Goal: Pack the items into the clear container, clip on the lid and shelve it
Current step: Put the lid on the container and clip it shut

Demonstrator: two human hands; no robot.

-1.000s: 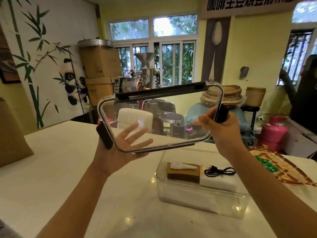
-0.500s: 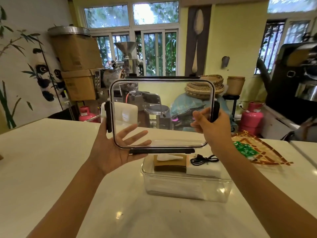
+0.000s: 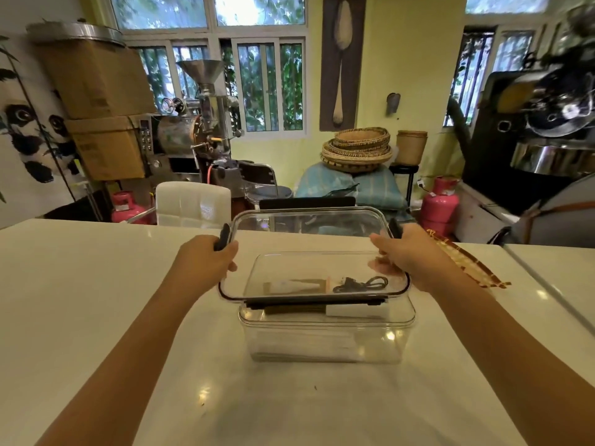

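A clear lid (image 3: 309, 239) with black clips hovers tilted just above the clear container (image 3: 325, 342) on the white table, its near edge lower than its far edge. My left hand (image 3: 206, 262) grips the lid's left side at the black clip. My right hand (image 3: 405, 255) grips the right side by the other clip. Inside the container lie a brown box (image 3: 289, 309), a white block (image 3: 354, 310) and a coiled black cable (image 3: 360, 284), seen through the lid.
The white table (image 3: 96, 300) stretches left and toward me. A patterned woven mat (image 3: 467, 262) lies at the right behind my right arm. Beyond the table stand a white chair (image 3: 193, 204), pink gas cylinders (image 3: 439, 204), a roasting machine and stacked baskets.
The lid has come down from upright at chest height to nearly flat just over the container. My left hand changed from an open palm behind the lid to a grip on its side.
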